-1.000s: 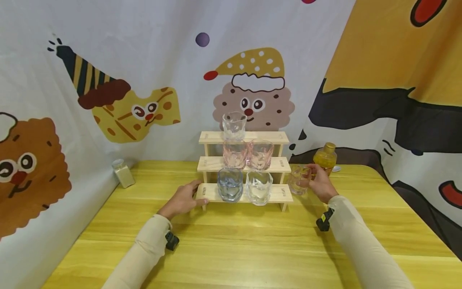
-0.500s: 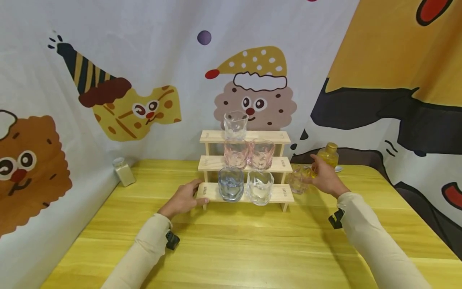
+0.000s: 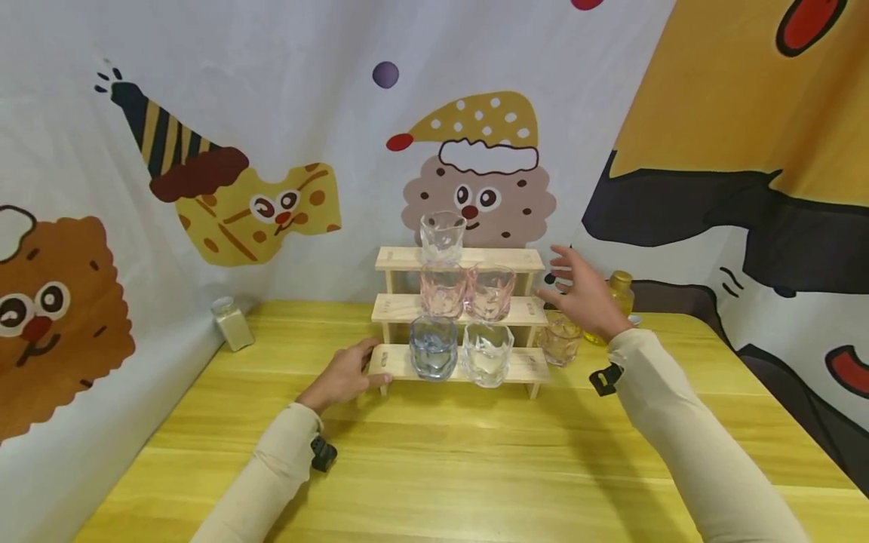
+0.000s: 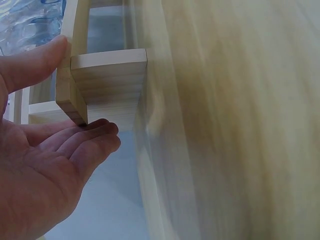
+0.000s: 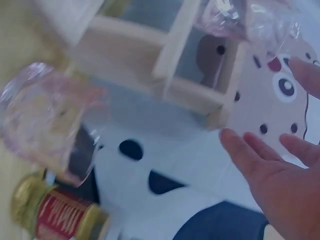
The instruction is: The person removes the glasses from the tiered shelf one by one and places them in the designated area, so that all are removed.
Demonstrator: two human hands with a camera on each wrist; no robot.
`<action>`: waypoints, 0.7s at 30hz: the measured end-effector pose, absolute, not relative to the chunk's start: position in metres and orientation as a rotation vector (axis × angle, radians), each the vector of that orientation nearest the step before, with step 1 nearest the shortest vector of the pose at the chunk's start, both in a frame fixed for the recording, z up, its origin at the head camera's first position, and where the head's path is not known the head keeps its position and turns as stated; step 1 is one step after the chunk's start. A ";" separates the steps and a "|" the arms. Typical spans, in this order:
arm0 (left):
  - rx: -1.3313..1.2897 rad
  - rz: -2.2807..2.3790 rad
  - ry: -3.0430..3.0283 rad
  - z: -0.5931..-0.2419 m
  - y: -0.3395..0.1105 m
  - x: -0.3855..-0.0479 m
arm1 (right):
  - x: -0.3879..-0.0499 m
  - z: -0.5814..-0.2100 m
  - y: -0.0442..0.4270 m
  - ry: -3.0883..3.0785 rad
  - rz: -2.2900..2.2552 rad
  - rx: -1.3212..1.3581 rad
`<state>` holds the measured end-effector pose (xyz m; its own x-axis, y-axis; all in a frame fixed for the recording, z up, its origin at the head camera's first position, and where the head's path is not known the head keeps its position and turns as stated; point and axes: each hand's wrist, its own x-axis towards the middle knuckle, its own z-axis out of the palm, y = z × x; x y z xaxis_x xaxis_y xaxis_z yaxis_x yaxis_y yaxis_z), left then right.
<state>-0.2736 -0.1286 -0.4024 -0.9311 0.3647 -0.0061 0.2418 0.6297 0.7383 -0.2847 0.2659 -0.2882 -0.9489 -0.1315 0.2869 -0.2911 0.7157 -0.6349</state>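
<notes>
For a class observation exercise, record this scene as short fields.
display: three-tier wooden riser
top tier: upper clear glass
middle tier: left pink glass, right pink glass
bottom tier: blue glass, lower clear glass
on table: third pink glass, gold-capped bottle, pale-filled jar
left hand: grips riser's left end
right hand: hovers, holding nothing

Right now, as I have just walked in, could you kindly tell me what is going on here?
A person's left hand holds the left end of a three-tier wooden stand. The right hand is raised near the stand's right side, holding nothing. A clear glass stands on top, two pink glasses in the middle, and a blue glass and another clear glass below. A pinkish glass stands on the table to the right.
</notes>
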 end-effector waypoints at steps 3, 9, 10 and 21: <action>0.507 1.181 2.701 -0.402 -0.129 -0.274 | -0.291 -0.282 0.252 -2.617 1.114 0.370; 0.504 1.168 2.707 -0.403 -0.128 -0.274 | -0.306 -0.269 0.222 -2.510 1.186 0.433; 0.502 1.166 2.707 -0.403 -0.129 -0.275 | -0.309 -0.267 0.217 -2.510 1.193 0.441; 0.475 1.192 2.695 -0.402 -0.128 -0.274 | -0.334 -0.251 0.168 -2.671 1.280 0.381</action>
